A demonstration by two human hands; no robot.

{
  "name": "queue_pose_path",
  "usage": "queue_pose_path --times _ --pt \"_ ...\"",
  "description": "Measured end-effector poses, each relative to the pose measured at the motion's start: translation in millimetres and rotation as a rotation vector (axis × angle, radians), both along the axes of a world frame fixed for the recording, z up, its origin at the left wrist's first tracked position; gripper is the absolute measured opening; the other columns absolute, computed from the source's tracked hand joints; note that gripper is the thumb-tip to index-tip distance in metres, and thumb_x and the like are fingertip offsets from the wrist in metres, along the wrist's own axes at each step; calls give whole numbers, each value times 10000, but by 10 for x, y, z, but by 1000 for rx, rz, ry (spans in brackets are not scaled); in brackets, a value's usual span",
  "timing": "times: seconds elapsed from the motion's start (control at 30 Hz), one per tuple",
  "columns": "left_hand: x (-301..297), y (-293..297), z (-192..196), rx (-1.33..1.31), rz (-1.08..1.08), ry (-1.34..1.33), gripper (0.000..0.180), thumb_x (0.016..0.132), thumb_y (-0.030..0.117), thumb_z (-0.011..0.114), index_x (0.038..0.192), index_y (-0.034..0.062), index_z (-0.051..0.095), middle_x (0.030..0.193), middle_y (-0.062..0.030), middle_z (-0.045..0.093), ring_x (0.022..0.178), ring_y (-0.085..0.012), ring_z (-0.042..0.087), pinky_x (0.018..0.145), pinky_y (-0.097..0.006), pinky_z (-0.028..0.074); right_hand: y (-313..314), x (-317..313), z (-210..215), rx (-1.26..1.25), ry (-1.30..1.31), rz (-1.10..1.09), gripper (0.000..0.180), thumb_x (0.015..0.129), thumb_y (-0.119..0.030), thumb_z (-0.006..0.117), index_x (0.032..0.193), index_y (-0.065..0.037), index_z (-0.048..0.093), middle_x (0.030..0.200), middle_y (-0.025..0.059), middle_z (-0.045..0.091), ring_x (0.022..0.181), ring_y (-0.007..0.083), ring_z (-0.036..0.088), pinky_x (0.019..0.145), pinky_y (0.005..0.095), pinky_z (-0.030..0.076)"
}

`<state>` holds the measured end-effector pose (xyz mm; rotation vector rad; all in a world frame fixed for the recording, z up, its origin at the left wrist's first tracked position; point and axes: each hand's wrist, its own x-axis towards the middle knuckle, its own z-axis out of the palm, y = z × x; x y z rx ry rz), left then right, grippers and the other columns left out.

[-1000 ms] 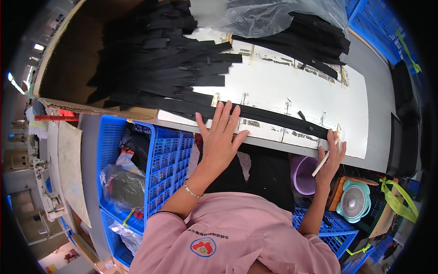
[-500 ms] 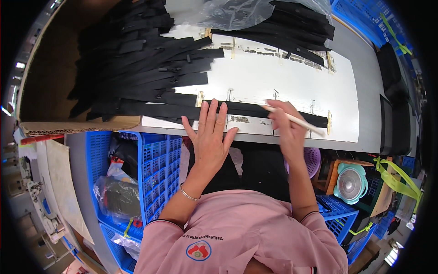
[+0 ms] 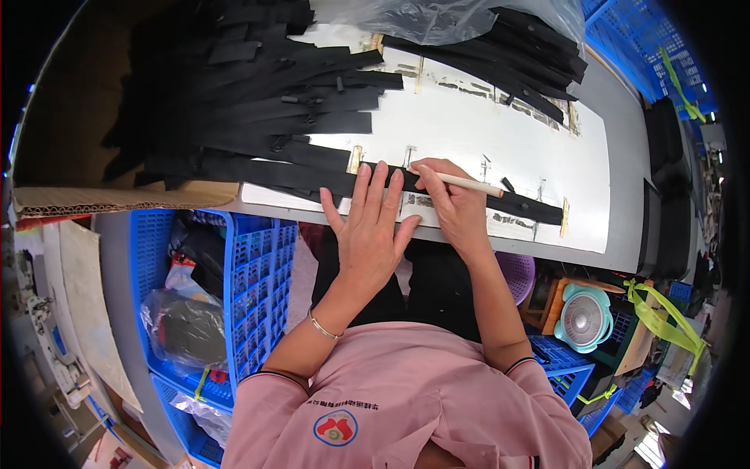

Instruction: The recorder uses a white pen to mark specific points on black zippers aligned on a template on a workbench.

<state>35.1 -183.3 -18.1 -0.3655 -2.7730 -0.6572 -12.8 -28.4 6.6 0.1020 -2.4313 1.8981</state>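
A black zipper [image 3: 526, 206] lies lengthwise along the near side of a white board [image 3: 578, 164], between tape marks at its two ends. My left hand [image 3: 367, 227] rests flat on the zipper's left part, fingers spread and pressing it down. Just right of it, my right hand [image 3: 455, 205] pinches a whitish pencil [image 3: 469, 184], its tip at the zipper close to my left fingers. Whether the tip touches the fabric cannot be made out. A small puller [image 3: 508, 184] sticks up from the zipper to the right of my right hand.
Many black zippers [image 3: 328, 94] are heaped at the left, reaching into a cardboard box [image 3: 133, 195]. More zippers [image 3: 531, 59] lie at the back under clear plastic [image 3: 422, 19]. Below the table edge stand a blue crate [image 3: 262, 289] and a small turquoise fan [image 3: 586, 319].
My right hand has moved left along the zipper with the pencil, close to my left hand. The left hand stays flat on the zipper. The puller now shows; the whole view has shifted slightly.
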Motion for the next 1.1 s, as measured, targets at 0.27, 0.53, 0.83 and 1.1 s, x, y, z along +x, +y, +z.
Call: queue_pose_path --times 0.27,0.53,0.83,1.1 --pt "3 12 -25 -10 5 26 722 916 413 731 1519 93 495 1589 -105 451 1505 -274 374 1190 -705 25 -27 12 -5 66 87 -67 223 1029 -153 633 1066 46 729 940 111 737 753 141 687 695 270 543" --pt "-2 24 -3 1 12 14 697 913 392 737 1499 82 523 1585 -104 462 1504 -276 376 1183 -710 30 75 31 -47 15 19 75 211 1001 -145 654 947 34 751 790 82 733 681 123 665 603 271 503" --pt "-9 29 9 -28 -6 -9 684 930 378 725 1509 86 507 1585 -111 458 1501 -293 377 1178 -712 18 122 56 -36 -23 15 115 220 1021 -105 617 924 41 749 761 46 692 670 84 599 609 237 477" --pt "-7 34 19 -53 -10 -19 682 954 392 705 1521 77 493 1584 -119 458 1512 -305 358 1188 -698 -12 742 252 121 94 111 -345 296 1045 -155 577 897 41 742 715 32 648 646 67 529 604 234 416"
